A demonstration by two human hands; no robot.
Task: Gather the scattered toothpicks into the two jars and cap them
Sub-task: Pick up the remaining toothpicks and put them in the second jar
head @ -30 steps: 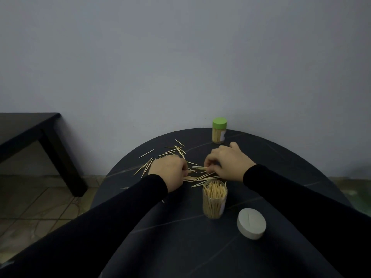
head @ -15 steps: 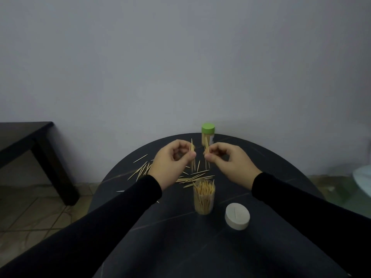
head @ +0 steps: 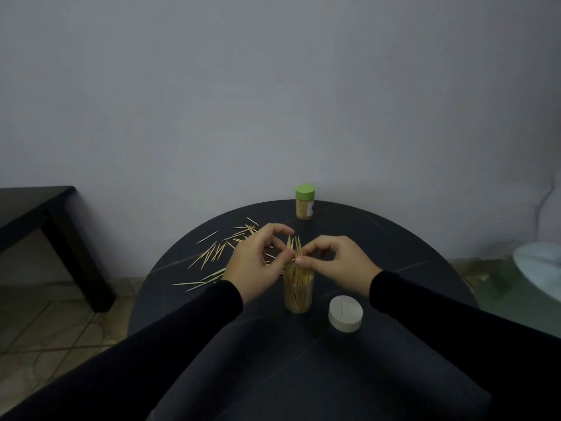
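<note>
An open clear jar (head: 298, 293) packed with toothpicks stands near the middle of the round black table (head: 394, 256). Directly above its mouth, my left hand (head: 258, 262) and my right hand (head: 337, 262) together pinch a small upright bunch of toothpicks (head: 294, 246), tips pointing up. The white cap (head: 345, 313) lies flat on the table just right of the jar. A second jar with a green cap (head: 304, 206) stands shut at the far edge. Several loose toothpicks (head: 215, 253) lie scattered to the left of my left hand.
A low black side table (head: 45, 214) stands on the tiled floor to the left. A pale rounded object (head: 540, 268) sits at the right edge. A grey wall rises directly behind the round table.
Both hands lifted bunches of toothpicks off the table, turned them upright, and have now brought them together over the mouth of the open jar.
</note>
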